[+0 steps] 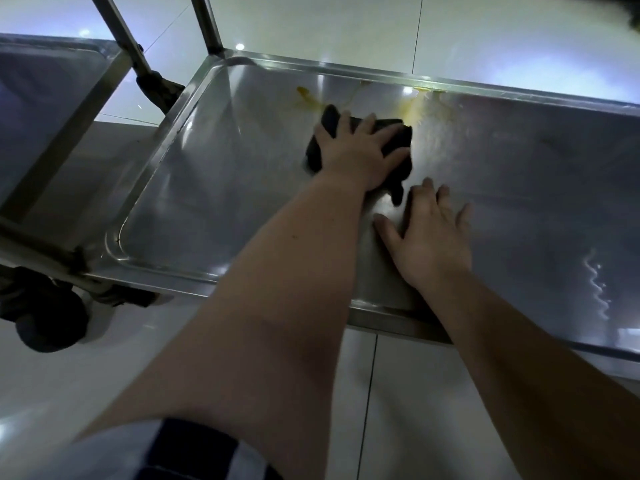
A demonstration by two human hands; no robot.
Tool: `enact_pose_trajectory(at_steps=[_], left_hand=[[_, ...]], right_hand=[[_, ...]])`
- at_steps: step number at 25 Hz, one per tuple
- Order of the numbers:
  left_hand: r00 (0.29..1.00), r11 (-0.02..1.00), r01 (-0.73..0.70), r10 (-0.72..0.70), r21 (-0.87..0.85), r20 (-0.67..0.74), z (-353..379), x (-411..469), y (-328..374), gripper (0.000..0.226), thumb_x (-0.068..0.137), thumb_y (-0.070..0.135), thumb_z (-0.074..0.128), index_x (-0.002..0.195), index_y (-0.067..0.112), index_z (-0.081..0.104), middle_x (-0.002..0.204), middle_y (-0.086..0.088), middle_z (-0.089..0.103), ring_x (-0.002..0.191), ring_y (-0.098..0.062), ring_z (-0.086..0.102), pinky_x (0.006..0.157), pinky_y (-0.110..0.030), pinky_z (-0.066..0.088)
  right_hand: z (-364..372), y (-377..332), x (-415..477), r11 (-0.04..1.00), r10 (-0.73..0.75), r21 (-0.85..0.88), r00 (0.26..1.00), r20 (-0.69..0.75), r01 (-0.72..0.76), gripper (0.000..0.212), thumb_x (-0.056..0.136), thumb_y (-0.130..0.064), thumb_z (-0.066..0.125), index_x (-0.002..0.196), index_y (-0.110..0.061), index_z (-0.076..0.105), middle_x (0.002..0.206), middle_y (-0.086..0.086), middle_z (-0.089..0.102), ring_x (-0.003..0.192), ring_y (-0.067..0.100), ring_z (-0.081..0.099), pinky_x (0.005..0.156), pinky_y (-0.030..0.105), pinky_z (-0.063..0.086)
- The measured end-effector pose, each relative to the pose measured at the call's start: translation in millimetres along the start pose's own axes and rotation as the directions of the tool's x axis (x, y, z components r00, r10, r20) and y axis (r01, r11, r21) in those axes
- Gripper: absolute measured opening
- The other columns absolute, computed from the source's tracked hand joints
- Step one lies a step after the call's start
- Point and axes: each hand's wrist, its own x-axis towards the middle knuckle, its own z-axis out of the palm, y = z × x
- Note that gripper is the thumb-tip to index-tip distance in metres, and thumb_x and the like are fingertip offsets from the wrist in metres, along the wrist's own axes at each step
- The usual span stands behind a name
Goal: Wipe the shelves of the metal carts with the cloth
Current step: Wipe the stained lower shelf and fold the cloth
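Left hand [360, 154] flat on dark cloth [398, 135], right hand [433, 237] on shelf [225, 174]

You're looking down on a glossy pale tile floor [485, 32]. Thin dark grout lines [369, 393] cross it: one runs up from the bottom edge near you, another sits at the top. A small round light spot [240, 46] reflects off the tiles up top, and a wide bluish-white glare [571, 67] spreads toward the upper right. The tiles nearest you read dimmer and greyer. There's a dark blurred shape [628, 15] in the top right corner; can't tell what it is.
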Motion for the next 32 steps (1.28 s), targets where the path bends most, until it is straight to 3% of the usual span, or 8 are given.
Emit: enact_pose_trajectory(at_steps=[3,8,11,18,23,27,30,32], left_hand=[[0.997,0.998,-0.063,0.063,0.013,-0.037,3.3,-5.1,-12.2,0.057,0.092,0.073,0.022,0.146,0.055,0.021,0.163,0.009,0.013,0.15,-0.029,0.002,0.11,-0.066,0.003],[0.96,0.969,0.245,-0.239,0.026,-0.148,-9.6,-33.7,-158.8,0.061,0.088,0.077,0.017,0.145,0.057,0.019,0.161,0.01,0.019,0.148,-0.026,0.012,0.111,-0.062,0.012],[0.948,0.957,0.288,-0.283,0.015,-0.147,-11.3,-72.5,-195.6,0.07,0.079,0.082,0.011,0.144,0.057,0.02,0.16,0.011,0.022,0.148,-0.025,0.012,0.109,-0.063,0.013],[0.969,0.974,0.225,-0.221,0.024,-0.113,9.8,-177.8,-190.7,0.064,0.08,0.08,0.011,0.143,0.063,0.01,0.161,0.015,0.014,0.149,-0.021,0.006,0.111,-0.063,0.01],[0.969,0.973,0.229,-0.225,0.028,-0.097,8.4,-186.2,-184.0,0.054,0.092,0.072,0.023,0.143,0.063,0.01,0.162,0.014,0.012,0.149,-0.02,0.004,0.111,-0.061,0.014],[0.954,0.956,0.293,-0.292,-0.003,-0.064,4.9,-199.9,-174.1,0.053,0.093,0.07,0.024,0.144,0.061,0.011,0.16,0.013,0.015,0.148,-0.022,0.003,0.108,-0.064,0.016],[0.954,0.953,0.3,-0.299,0.045,-0.019,13.3,-203.3,-126.9,0.054,0.091,0.072,0.021,0.142,0.063,0.002,0.161,0.013,0.011,0.149,-0.027,0.001,0.107,-0.069,0.012],[0.978,0.978,0.204,-0.205,0.039,0.025,20.5,-195.4,-75.7,0.056,0.09,0.074,0.018,0.141,0.064,-0.002,0.163,0.013,0.006,0.149,-0.03,-0.003,0.105,-0.071,0.007]], right_hand=[[-2.5,3.4,-0.6,0.999,0.044,0.025,0.999,-0.012,-0.044,0.084,0.091,-0.067,0.033,0.151,-0.009,0.022,0.163,0.012,0.011,0.15,0.028,0.003,0.121,0.051,0.002],[0.6,2.6,0.8,1.0,0.026,-0.014,1.0,-0.004,-0.027,0.089,0.089,-0.071,0.022,0.154,-0.011,0.016,0.164,0.01,0.006,0.15,0.028,0.0,0.121,0.05,0.001],[4.3,1.7,3.4,0.996,0.021,-0.093,1.0,0.019,-0.019,0.089,0.089,-0.071,0.013,0.156,-0.013,0.008,0.164,0.011,0.0,0.15,0.032,-0.002,0.12,0.054,0.002],[-6.5,0.0,-0.9,0.976,-0.187,-0.096,0.976,0.109,0.198,0.072,0.089,-0.073,0.019,0.153,-0.039,0.012,0.164,-0.005,0.003,0.15,0.031,-0.004,0.109,0.073,-0.001],[-7.0,2.7,-24.0,0.977,-0.182,-0.078,0.963,0.198,0.2,0.071,0.09,-0.073,0.012,0.152,-0.043,-0.006,0.163,-0.009,-0.012,0.149,0.032,-0.013,0.115,0.063,-0.006],[-5.6,16.2,-51.5,0.981,-0.142,-0.105,0.971,0.191,0.164,0.068,0.087,-0.077,0.006,0.148,-0.052,-0.01,0.161,-0.016,-0.016,0.147,0.037,-0.018,0.112,0.066,-0.011],[-4.0,10.7,-50.0,0.982,-0.118,-0.123,0.974,0.192,0.144,0.068,0.087,-0.076,0.005,0.149,-0.051,-0.01,0.162,-0.013,-0.016,0.146,0.04,-0.018,0.113,0.065,-0.008],[-3.8,9.5,-49.1,0.981,-0.136,-0.113,0.973,0.184,0.158,0.069,0.087,-0.076,0.005,0.149,-0.05,-0.009,0.162,-0.012,-0.015,0.146,0.041,-0.017,0.114,0.065,-0.007]])
